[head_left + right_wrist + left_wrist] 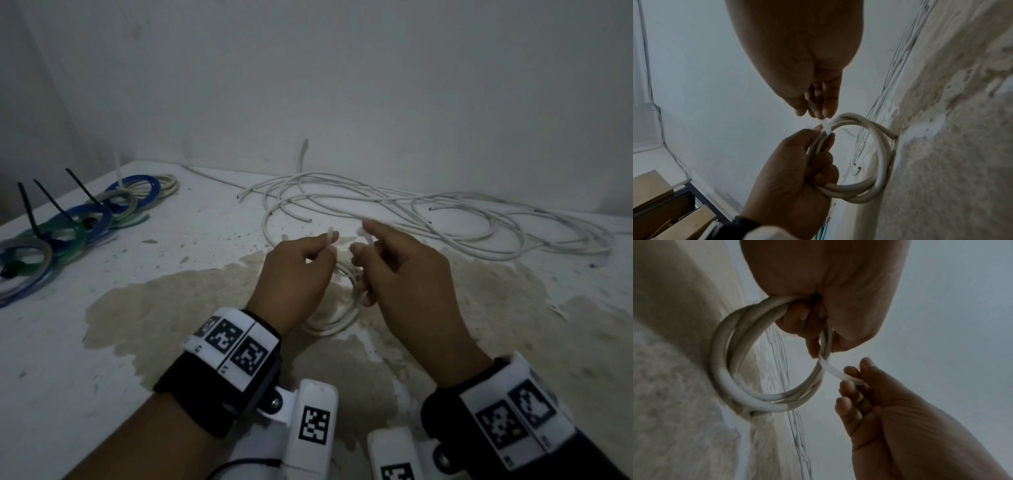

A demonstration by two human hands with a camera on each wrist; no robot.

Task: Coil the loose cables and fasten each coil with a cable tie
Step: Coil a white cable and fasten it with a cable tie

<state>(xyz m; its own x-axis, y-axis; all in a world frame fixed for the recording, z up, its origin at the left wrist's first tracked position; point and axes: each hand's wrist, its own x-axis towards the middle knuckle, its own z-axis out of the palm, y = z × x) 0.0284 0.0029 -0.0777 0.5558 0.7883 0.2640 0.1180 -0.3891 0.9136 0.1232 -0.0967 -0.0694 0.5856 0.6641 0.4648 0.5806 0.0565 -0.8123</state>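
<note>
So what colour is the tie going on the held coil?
White cable tie, clearest in the left wrist view.

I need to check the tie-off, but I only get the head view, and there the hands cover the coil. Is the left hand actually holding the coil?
Observer: Yes. In the left wrist view, the left hand has its fingers curled through the white coil and grips the strands.
Operator: And where is the cable tie?
Observer: The right wrist view shows the cable tie lying across the strands, with the right hand pinching it.
Operator: Is the coil lifted clear?
Observer: It seems not. It stands on edge, and its far side appears to touch the table.
</note>
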